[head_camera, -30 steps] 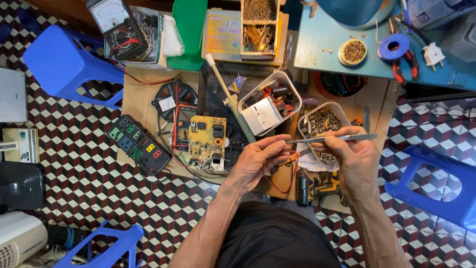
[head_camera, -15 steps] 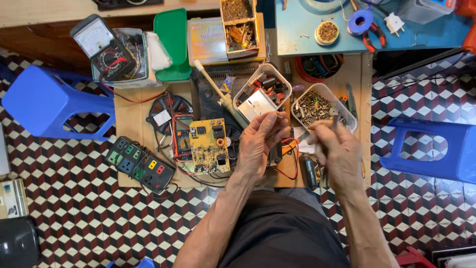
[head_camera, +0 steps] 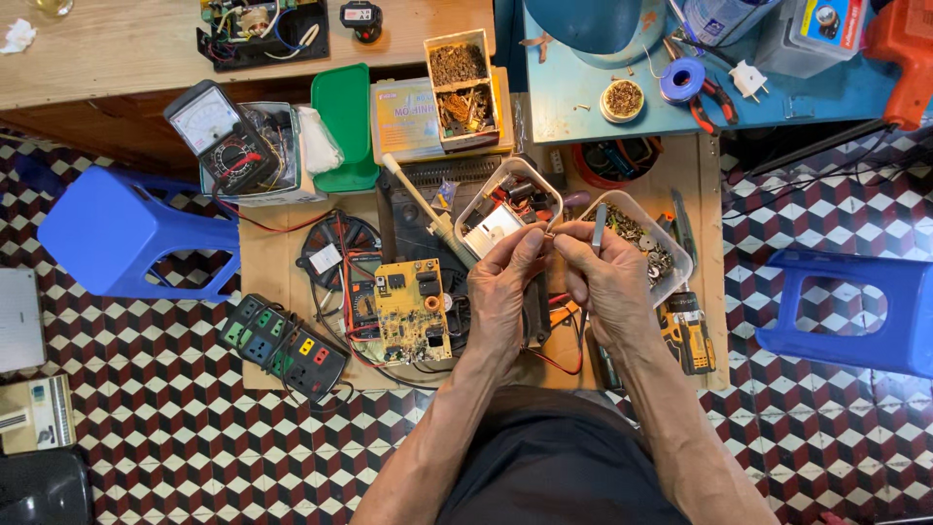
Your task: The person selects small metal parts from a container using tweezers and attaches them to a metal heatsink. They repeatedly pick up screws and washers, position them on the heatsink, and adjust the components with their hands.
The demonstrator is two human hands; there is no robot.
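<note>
Plastic tubs and a yellow circuit board (head_camera: 413, 311) crowd your wooden board (head_camera: 272, 292), seen from your head.
Your left hand (head_camera: 505, 292) and right hand (head_camera: 607, 282) meet above it, fingertips pinching a tiny part (head_camera: 550, 234), too small to identify; the right also grips a slim grey tool (head_camera: 599, 216). Behind sit a tub of screws (head_camera: 646, 243), a power strip (head_camera: 282, 347), blue stools (head_camera: 126, 233) and chequered floor (head_camera: 146, 437).
</note>
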